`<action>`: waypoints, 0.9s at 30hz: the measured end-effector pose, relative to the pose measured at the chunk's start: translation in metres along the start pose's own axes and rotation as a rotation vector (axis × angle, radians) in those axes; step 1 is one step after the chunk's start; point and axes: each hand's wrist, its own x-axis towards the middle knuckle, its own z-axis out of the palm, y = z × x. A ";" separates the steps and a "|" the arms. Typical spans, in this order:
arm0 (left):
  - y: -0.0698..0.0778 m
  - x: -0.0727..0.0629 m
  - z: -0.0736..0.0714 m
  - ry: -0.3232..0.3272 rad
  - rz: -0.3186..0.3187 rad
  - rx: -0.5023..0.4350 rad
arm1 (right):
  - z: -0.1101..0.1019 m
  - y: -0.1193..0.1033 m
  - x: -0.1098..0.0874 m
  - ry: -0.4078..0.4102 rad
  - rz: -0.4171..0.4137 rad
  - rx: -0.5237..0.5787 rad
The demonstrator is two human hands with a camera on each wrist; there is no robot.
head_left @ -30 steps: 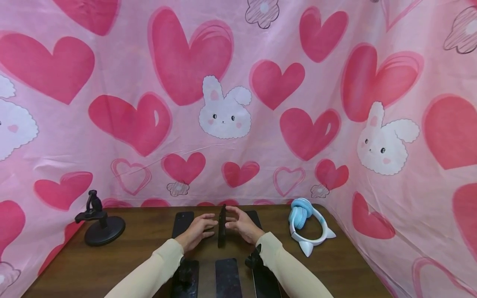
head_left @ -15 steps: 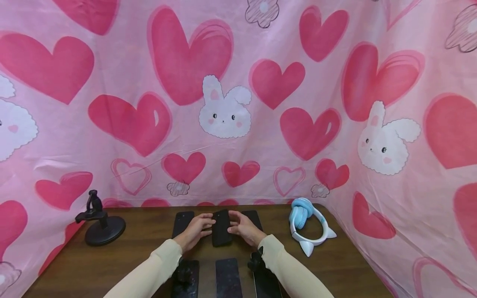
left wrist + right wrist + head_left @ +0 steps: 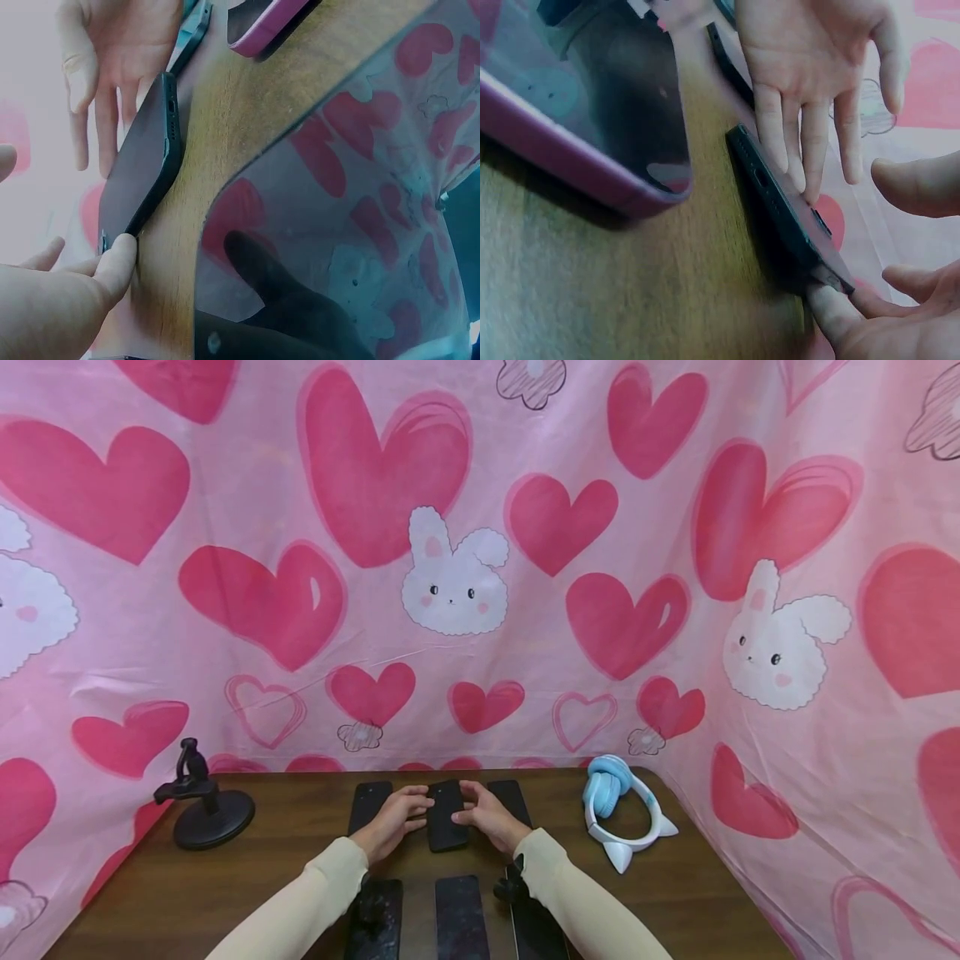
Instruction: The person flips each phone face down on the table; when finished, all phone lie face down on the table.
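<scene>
A black smartphone [image 3: 447, 816] is between my two hands at the back middle of the table, its broad face toward the head camera. My left hand [image 3: 393, 822] is at its left edge; in the left wrist view a fingertip [image 3: 118, 251] touches the phone's [image 3: 146, 150] lower corner. On the other side, my right hand [image 3: 487, 817] has its thumb extended beside the phone. Seen from the right wrist, a finger of that hand [image 3: 911, 315] meets the near end of the phone [image 3: 780, 202], and the thumb stands apart. Neither hand curls round it.
Dark phones lie at the back left [image 3: 369, 803], back right [image 3: 509, 800], front left [image 3: 378, 920], front middle [image 3: 461, 917] and front right [image 3: 538, 931]. A black stand [image 3: 213, 818] occupies the left. Cat-ear headphones [image 3: 626, 843] lie right. A pink curtain [image 3: 450, 710] hangs behind the table [image 3: 285, 852].
One second ago the phone stood edge-on between the hands; by half a second ago it had turned broad face up. Since then the right thumb has moved slightly inward.
</scene>
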 end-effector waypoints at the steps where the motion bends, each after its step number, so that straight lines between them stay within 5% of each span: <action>1: 0.000 0.000 0.000 0.001 -0.001 -0.002 | 0.001 -0.001 0.000 0.003 0.002 -0.012; 27: 0.002 -0.003 -0.006 -0.028 0.027 0.051 | 0.012 -0.006 -0.001 0.008 0.040 -0.050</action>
